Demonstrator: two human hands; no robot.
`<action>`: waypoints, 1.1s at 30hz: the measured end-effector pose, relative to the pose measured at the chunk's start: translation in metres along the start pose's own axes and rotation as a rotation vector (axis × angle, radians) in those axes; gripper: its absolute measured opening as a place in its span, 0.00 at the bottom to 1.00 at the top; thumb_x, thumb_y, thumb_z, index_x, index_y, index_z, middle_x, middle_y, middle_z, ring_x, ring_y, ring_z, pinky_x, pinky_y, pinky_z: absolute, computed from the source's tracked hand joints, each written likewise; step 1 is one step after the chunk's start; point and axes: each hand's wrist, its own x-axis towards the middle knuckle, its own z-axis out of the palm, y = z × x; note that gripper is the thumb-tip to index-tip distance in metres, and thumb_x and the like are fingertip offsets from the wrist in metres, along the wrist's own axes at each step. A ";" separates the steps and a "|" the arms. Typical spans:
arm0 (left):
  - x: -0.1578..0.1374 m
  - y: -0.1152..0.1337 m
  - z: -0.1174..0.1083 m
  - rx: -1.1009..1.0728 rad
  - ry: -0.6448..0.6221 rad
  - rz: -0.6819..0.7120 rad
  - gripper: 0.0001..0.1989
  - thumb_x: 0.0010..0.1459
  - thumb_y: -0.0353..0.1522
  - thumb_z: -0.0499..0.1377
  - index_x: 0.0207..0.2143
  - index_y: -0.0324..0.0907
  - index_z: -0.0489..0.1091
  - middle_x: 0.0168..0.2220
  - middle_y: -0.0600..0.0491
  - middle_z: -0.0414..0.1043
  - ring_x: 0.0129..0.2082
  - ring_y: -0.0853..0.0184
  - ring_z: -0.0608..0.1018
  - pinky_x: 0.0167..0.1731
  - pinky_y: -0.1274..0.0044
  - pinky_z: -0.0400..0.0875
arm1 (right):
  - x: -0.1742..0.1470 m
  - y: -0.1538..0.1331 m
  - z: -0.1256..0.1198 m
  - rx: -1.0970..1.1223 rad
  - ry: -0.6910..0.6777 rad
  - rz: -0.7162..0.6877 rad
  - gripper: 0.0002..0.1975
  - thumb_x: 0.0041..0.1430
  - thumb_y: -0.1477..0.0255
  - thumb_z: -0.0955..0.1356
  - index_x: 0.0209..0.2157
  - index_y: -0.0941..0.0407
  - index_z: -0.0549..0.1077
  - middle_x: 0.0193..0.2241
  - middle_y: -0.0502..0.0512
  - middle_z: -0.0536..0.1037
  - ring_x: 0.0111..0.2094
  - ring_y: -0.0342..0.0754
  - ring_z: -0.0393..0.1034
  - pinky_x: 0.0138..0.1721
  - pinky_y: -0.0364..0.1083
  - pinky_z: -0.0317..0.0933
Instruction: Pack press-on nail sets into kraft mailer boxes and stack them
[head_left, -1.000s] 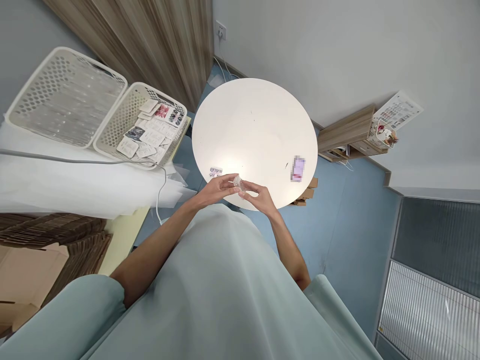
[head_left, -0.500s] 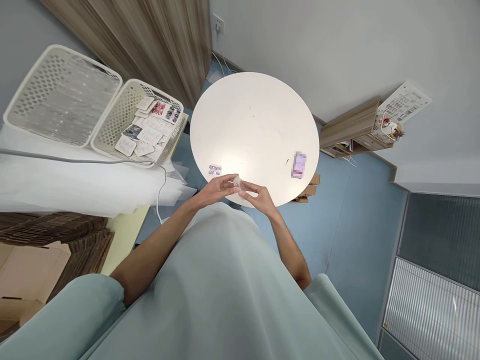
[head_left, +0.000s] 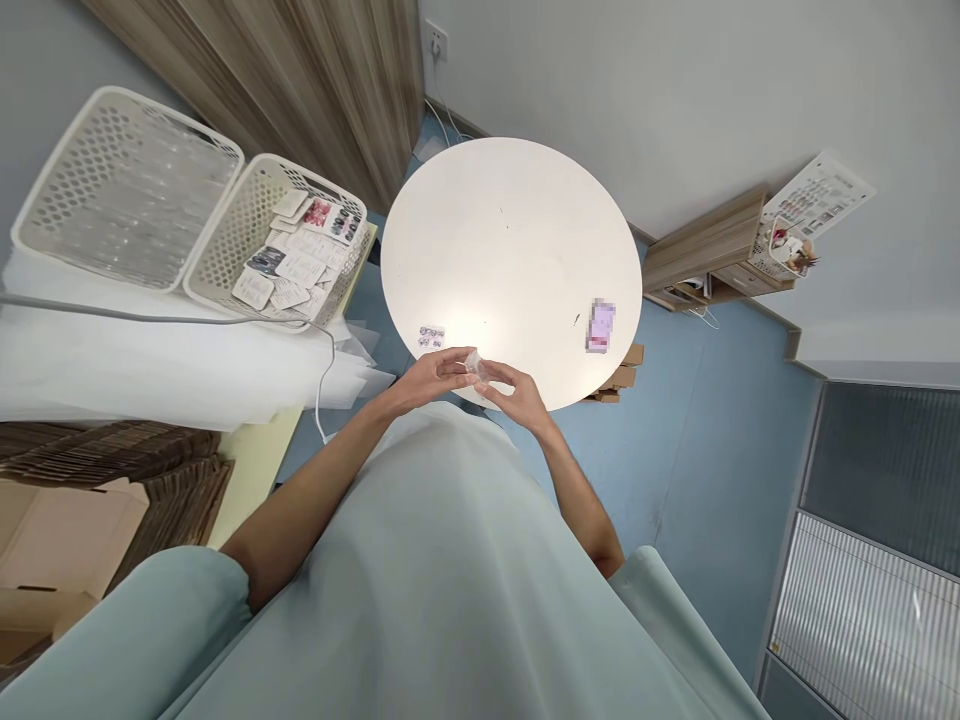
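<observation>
Between my fingertips is a small clear, whitish piece (head_left: 476, 366), too small to name, held over the near edge of the round white table (head_left: 510, 220). My left hand (head_left: 431, 380) is closed on its left side, thumb against fingers. From the right, my right hand (head_left: 517, 392) pinches the same piece. A small card with dark printed pictures (head_left: 431, 337) lies on the table just beyond my left hand. Farther right on the tabletop is a blurred purple item (head_left: 600, 326).
Two white baskets stand at left: one with clear plastic packs (head_left: 142, 200), the other with printed cards (head_left: 300, 265). Below them are white plastic sheets (head_left: 150, 370) and folded cardboard boxes (head_left: 67, 540). A wooden cabinet (head_left: 709, 250) stands right. A grey cable (head_left: 150, 319) crosses the left side.
My hands keep nearly the same hold on the clear piece. The whole view has shifted slightly; nothing on the table has visibly moved.
</observation>
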 end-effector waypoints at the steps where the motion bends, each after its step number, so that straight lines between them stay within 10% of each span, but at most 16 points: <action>1: 0.000 0.001 0.000 0.009 -0.001 -0.003 0.45 0.49 0.57 0.77 0.65 0.46 0.78 0.56 0.43 0.84 0.62 0.43 0.81 0.64 0.55 0.75 | 0.000 0.001 0.000 -0.003 -0.011 0.000 0.36 0.63 0.47 0.78 0.66 0.48 0.77 0.63 0.58 0.82 0.66 0.62 0.76 0.71 0.62 0.67; 19: -0.008 -0.013 -0.017 0.047 -0.130 -0.112 0.50 0.48 0.60 0.76 0.68 0.49 0.75 0.61 0.43 0.82 0.65 0.43 0.79 0.67 0.53 0.72 | -0.005 0.008 -0.002 0.042 -0.313 -0.035 0.44 0.70 0.40 0.68 0.78 0.48 0.61 0.74 0.56 0.70 0.75 0.61 0.63 0.76 0.61 0.59; 33: -0.003 -0.014 -0.020 -0.277 -0.076 -0.027 0.34 0.53 0.44 0.80 0.62 0.52 0.80 0.70 0.41 0.73 0.69 0.43 0.76 0.69 0.52 0.69 | 0.026 0.021 0.011 0.305 0.173 0.163 0.33 0.64 0.37 0.70 0.52 0.52 0.76 0.49 0.58 0.85 0.50 0.55 0.85 0.60 0.57 0.77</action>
